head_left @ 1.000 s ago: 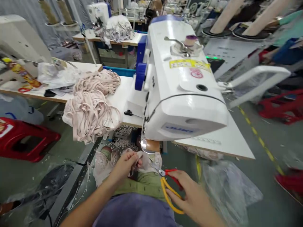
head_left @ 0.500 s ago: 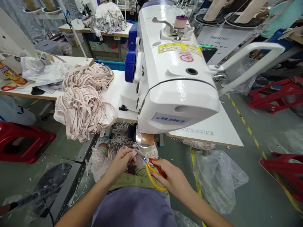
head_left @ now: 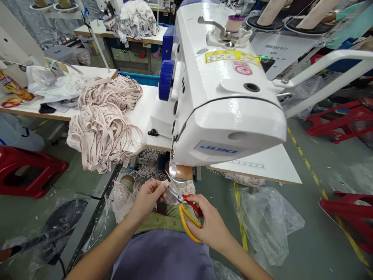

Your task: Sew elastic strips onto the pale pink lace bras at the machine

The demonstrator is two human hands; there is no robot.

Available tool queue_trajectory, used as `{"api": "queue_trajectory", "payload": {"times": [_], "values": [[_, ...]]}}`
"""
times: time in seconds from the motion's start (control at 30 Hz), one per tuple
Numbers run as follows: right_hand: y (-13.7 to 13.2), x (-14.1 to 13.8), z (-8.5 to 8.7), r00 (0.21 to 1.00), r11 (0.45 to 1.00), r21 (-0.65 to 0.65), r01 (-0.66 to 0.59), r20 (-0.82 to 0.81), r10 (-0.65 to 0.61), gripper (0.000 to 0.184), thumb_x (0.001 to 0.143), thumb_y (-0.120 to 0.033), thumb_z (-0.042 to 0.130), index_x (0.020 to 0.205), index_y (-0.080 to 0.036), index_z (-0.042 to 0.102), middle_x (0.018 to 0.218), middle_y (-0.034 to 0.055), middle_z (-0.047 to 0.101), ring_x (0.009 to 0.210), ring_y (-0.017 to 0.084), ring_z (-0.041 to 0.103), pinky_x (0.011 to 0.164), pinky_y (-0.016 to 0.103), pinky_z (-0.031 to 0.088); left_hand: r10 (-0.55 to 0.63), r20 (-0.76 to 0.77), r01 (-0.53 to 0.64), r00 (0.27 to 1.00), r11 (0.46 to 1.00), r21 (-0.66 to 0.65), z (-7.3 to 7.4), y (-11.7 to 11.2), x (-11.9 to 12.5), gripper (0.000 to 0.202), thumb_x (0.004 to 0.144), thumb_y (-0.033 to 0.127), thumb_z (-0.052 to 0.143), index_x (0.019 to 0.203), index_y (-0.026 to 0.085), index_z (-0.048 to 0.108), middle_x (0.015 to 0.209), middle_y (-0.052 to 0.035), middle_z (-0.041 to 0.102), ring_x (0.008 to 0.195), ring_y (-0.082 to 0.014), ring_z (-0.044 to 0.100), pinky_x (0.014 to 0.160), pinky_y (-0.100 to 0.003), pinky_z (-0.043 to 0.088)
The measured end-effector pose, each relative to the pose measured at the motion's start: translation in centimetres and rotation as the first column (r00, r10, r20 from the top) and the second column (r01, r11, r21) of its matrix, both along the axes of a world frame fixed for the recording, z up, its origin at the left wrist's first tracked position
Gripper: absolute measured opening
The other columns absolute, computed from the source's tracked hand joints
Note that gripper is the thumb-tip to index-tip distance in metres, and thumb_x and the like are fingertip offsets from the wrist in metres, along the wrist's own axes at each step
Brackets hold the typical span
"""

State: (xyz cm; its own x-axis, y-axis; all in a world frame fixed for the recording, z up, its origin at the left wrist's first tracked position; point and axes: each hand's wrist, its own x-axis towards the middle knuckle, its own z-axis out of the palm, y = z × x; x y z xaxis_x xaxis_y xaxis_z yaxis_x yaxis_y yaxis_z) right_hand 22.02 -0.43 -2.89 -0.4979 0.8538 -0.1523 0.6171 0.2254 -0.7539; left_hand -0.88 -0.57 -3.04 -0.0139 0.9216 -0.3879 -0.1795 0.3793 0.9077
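The left hand (head_left: 150, 195) is over the lap, thumb and fingertips pressed together on a small end of pale cloth (head_left: 170, 200); the cloth hangs just off the front edge of the table (head_left: 145, 105), below the nose of the sewing machine (head_left: 230, 116). The right hand (head_left: 210, 222) has its fingers curled around the handles of the scissors (head_left: 180, 198) — one loop yellow, the other red; the blades look slightly parted and point at the left fingertips, though whether they touch the cloth I cannot tell. Pale lace (head_left: 122, 199) lies over the left thigh; whether it belongs to the pinched piece is unclear.

Left of the machine, a heap of beige straps (head_left: 101, 134) covers part of the table and spills over its front edge; a ruler strip (head_left: 250, 164) runs along the front edge on the right, short of the corner — and a clear plastic bag (head_left: 268, 223) lies on the floor below that corner; a red stool (head_left: 29, 171) stands at the far left.
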Motion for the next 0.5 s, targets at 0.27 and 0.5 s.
{"api": "queue_trajectory", "payload": {"times": [0.27, 0.5], "values": [[1.5, -1.1, 0.0, 1.0, 0.998, -0.061, -0.007, 0.002, 0.007, 0.037, 0.083, -0.032, 0.064, 0.119, -0.024, 0.061, 0.113, 0.009, 0.067, 0.08, 0.02, 0.065, 0.067, 0.033, 0.054, -0.031, -0.179, 0.041, 0.983, 0.998, 0.055, -0.2, -0.2, -0.6, 0.031, 0.091, 0.041, 0.056, 0.072, 0.016, 0.06, 0.068, -0.0002, 0.06, 0.062, -0.0126, 0.052, 0.061, -0.024, 0.04], [1.0, -0.1, 0.4, 1.0, 0.995, -0.104, 0.007, -0.012, -0.008, 0.033, 0.091, -0.038, 0.059, 0.122, -0.028, 0.065, 0.105, 0.0063, 0.07, 0.077, 0.018, 0.065, 0.059, 0.027, 0.051, -0.008, -0.188, 0.023, 0.982, 0.997, 0.078, -0.3, -0.4, -0.8, 0.035, 0.091, 0.043, 0.058, 0.069, 0.017, 0.058, 0.064, 0.0022, 0.054, 0.06, -0.0115, 0.045, 0.058, -0.023, 0.034]]}}
